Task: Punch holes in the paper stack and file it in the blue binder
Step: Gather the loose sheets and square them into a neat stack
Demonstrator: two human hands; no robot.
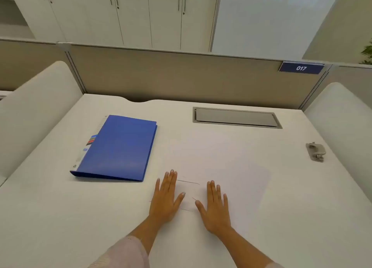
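Left hand, right hand flat, released, at white desk; beige partition, cabinets behind.

On the tabletop, the binder lies flat, left of the middle. The paper stack lies to its right and nearer the front edge, apart from it. The hole punch sits well to the right of the paper, close to the tabletop's right edge. A hatch is set into the tabletop behind the paper, toward the rear. A partition stands along the rear edge, with a number sign at its upper right and cupboards behind it.
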